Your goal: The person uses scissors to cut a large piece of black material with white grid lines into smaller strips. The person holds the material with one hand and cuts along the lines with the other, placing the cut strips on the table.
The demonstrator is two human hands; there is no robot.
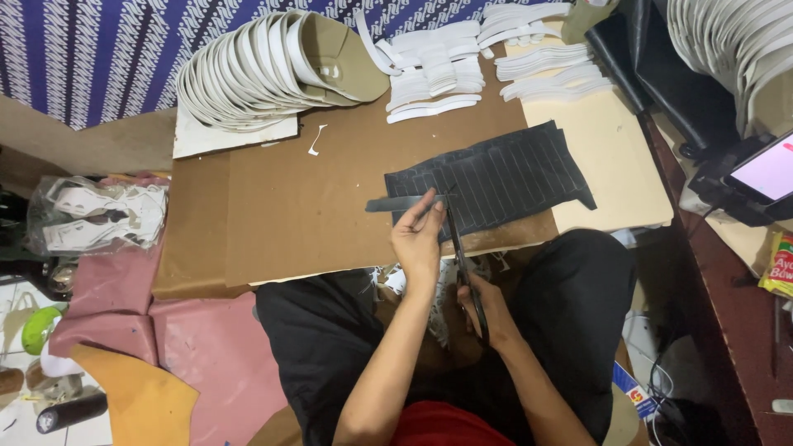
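Observation:
A dark grey sheet [504, 177] marked with parallel lines lies on the brown cardboard work board [306, 206]. My left hand [417, 235] pinches a narrow strip [396, 203] at the sheet's left edge. My right hand [487, 310] grips the handles of black scissors [457, 239], whose blades point up into the sheet beside that strip. Both hands work over my lap in dark trousers.
A fanned stack of white and tan sole-shaped pieces [264, 70] and piles of white strips [462, 58] fill the board's far side. A plastic bag of white cutouts [99, 215] lies left. Pink and orange sheets [157, 347] cover the floor. A phone [764, 173] stands right.

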